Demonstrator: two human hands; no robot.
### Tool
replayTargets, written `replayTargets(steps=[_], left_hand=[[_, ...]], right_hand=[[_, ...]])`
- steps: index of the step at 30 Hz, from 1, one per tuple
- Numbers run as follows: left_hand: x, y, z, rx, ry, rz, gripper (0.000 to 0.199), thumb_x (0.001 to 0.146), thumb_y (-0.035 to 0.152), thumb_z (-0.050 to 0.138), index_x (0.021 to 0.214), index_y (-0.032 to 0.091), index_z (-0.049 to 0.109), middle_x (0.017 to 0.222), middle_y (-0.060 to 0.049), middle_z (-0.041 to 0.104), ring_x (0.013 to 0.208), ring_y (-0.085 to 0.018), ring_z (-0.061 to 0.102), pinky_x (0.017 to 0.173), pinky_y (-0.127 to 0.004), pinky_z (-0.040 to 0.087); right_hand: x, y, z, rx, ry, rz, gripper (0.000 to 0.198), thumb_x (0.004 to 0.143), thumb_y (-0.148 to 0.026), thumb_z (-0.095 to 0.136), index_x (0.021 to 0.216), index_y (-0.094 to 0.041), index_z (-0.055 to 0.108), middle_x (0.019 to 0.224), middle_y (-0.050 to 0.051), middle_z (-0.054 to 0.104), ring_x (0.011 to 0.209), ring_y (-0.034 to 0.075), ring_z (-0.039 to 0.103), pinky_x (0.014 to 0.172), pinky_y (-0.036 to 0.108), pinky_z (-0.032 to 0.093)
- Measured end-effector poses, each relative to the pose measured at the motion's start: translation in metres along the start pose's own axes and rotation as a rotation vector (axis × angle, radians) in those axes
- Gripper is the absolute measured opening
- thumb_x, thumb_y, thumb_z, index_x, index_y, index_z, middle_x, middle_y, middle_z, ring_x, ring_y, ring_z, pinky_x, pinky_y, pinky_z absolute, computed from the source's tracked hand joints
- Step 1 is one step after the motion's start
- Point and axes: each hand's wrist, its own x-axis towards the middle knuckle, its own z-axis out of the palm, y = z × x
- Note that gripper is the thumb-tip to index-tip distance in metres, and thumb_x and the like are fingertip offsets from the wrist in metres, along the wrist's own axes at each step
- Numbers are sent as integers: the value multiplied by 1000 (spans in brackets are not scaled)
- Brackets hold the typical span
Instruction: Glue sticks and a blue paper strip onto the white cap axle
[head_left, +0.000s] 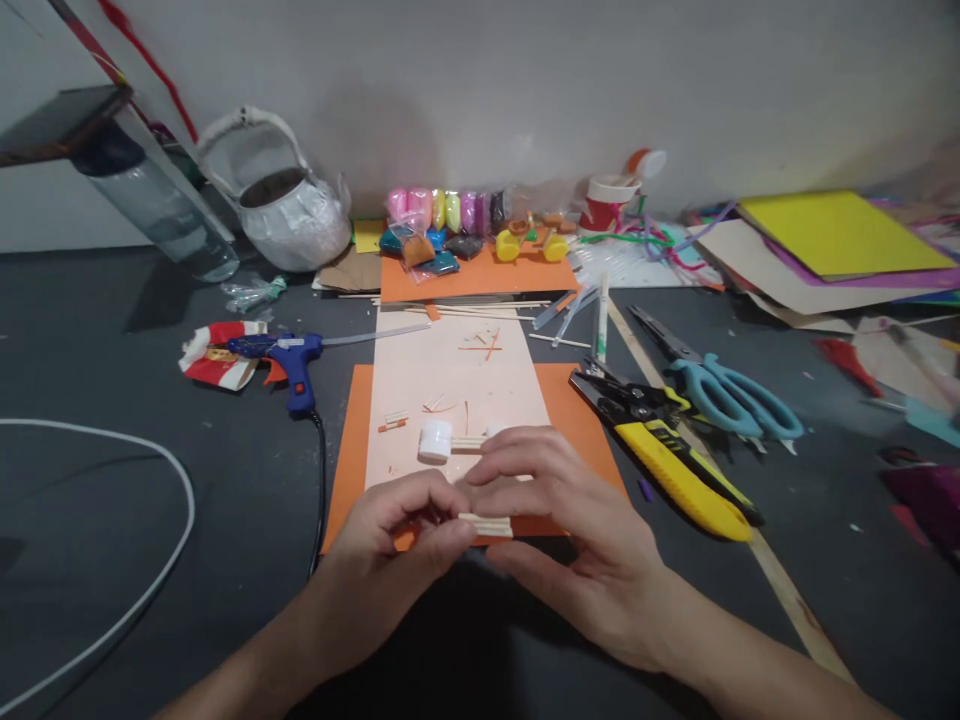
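Note:
Between the thumb and fingers of my left hand [412, 545] is a small bundle of short wooden sticks [491, 525], its free end pointing right. My right hand [570, 530] curves around that free end, fingers and thumb apart, with nothing visible in its grasp. Just beyond the hands lies a white cylinder-shaped piece [435, 440] joined to more short sticks [466, 443]; a second white piece is mostly hidden behind my right fingers. Underneath are a pale sheet [420, 350] and orange paper [349, 440], with small stick and paper scraps on them.
To the left lies a blue glue gun [296, 360] with a black cord. A yellow utility knife [675, 470], pliers [637, 395] and blue-handled scissors [727, 390] are at right. Behind stand clay packets [450, 210], a silver pot [292, 220] and a bottle [157, 200].

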Motion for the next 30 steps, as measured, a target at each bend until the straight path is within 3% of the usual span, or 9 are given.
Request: replayTargets(steps=[4, 7, 11, 17, 21, 26, 30], left_hand=[[0, -2, 1, 376, 45, 321, 12, 94, 23, 55, 83, 19, 59, 73, 2, 57, 68, -10, 51, 64, -23, 37], [0, -4, 1, 516, 70, 447, 10, 94, 18, 52, 86, 18, 58, 76, 0, 60, 72, -12, 53, 66, -25, 38], [0, -3, -2, 567, 86, 513, 8, 94, 17, 53, 88, 18, 58, 78, -1, 61, 73, -13, 53, 66, -25, 39], [0, -4, -3, 556, 45, 502, 7, 94, 15, 54, 95, 21, 57, 85, 1, 63, 80, -11, 55, 73, -23, 40], [-1, -6, 0, 477, 99, 361, 5, 93, 22, 57, 98, 22, 58, 81, 3, 60, 73, -10, 52, 68, -22, 38], [3, -3, 4, 127, 19, -165, 27, 89, 39, 55, 70, 20, 52, 61, 5, 45, 58, -10, 39, 56, -24, 30], [8, 0, 4, -22, 25, -255, 29, 86, 41, 52, 67, 20, 48, 59, 5, 43, 57, -10, 37, 56, -24, 30]], right_hand=[[-1, 3, -2, -111, -10, -2, 15, 90, -12, 63, 103, -16, 67, 108, 7, 64, 113, 17, 55, 100, 31, 44], [-2, 6, -2, -144, -38, 13, 14, 90, -12, 62, 102, -17, 67, 108, 7, 64, 114, 17, 53, 99, 29, 44], [-3, 7, -2, -147, -64, 29, 15, 91, -10, 61, 102, -17, 66, 109, 7, 64, 115, 17, 53, 99, 30, 44], [-4, 9, -1, -128, -60, 2, 13, 91, -10, 59, 101, -17, 65, 107, 8, 64, 113, 18, 54, 98, 32, 46], [-6, 12, -1, -244, -15, -90, 17, 89, -6, 59, 103, -13, 65, 105, 9, 65, 110, 19, 54, 96, 34, 47], [-13, 15, 3, -507, 16, -280, 20, 87, -3, 58, 105, -10, 65, 110, 10, 68, 112, 23, 53, 104, 44, 41], [-13, 16, 8, -568, 3, -336, 17, 88, -7, 61, 103, -11, 66, 111, 9, 70, 115, 24, 54, 110, 46, 36]])
